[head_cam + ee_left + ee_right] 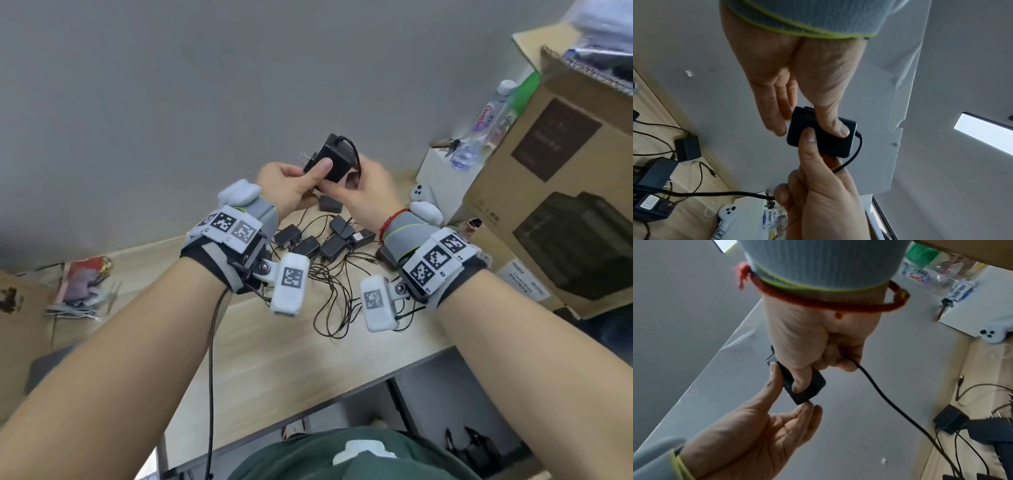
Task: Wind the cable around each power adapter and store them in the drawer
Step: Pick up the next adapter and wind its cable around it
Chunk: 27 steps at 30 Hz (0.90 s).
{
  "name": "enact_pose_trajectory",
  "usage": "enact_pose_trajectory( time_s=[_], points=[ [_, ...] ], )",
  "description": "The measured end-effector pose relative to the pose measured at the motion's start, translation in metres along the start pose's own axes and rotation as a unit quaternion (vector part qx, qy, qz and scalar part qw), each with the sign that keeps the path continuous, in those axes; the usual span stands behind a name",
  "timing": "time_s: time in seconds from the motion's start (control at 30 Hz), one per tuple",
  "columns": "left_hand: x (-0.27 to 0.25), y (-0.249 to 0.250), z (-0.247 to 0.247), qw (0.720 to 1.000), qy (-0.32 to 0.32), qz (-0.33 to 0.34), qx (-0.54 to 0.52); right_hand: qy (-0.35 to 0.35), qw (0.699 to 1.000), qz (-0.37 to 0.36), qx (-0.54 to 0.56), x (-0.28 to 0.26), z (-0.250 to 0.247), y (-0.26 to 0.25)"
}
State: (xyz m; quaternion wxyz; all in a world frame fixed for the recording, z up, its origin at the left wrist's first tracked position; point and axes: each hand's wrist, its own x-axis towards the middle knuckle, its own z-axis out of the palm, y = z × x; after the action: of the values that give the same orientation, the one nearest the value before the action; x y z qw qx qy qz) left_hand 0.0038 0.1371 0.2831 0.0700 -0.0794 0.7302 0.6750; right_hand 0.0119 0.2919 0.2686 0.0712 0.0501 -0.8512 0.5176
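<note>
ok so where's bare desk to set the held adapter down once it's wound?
Bare wood on the desk toward its near edge, below the loose cables, and on the left between the cable pile and the red packet. Crowded: the centre cluster of adapters under both hands, and the right side by the cardboard box and white box.

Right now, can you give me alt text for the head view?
Both hands hold a black adapter above the desk: left hand pinches it, right hand grips its cable. More adapters lie tangled below.
</note>
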Motion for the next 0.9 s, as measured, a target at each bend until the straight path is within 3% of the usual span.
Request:
enact_pose_trajectory(
  time_s=[0.1,0.2,0.37,0.53,0.67,0.73,0.8,0.9],
  points=[
    [-0.001,0.009,0.007,0.999,-0.034,-0.014,-0.021,-0.006,0.993,0.005,-0.114,0.004,-0.003,-0.004],
    [0.000,0.013,0.014,0.995,-0.044,-0.040,-0.086,-0.068,0.980,0.007,-0.188,0.002,-0.001,-0.005],
    [-0.001,0.018,0.010,0.990,-0.041,-0.056,-0.120,-0.171,0.963,0.006,-0.206,0.001,0.004,0.000],
    [0.001,0.019,0.009,0.989,-0.025,-0.065,-0.128,-0.213,0.958,-0.007,-0.190,0.003,0.003,0.007],
    [0.004,0.015,0.008,0.993,-0.016,-0.070,-0.092,-0.264,0.935,-0.075,-0.224,0.009,0.012,0.015],
    [0.007,0.009,0.005,0.992,-0.003,-0.069,-0.101,-0.254,0.938,-0.097,-0.216,0.006,0.010,0.012],
    [0.009,0.007,0.001,0.989,0.011,-0.078,-0.122,-0.196,0.964,-0.094,-0.153,0.003,0.004,0.009],
    [0.009,0.012,-0.004,0.986,-0.010,-0.104,-0.132,-0.108,0.990,-0.037,-0.086,0.003,-0.003,0.015]
  ],
)
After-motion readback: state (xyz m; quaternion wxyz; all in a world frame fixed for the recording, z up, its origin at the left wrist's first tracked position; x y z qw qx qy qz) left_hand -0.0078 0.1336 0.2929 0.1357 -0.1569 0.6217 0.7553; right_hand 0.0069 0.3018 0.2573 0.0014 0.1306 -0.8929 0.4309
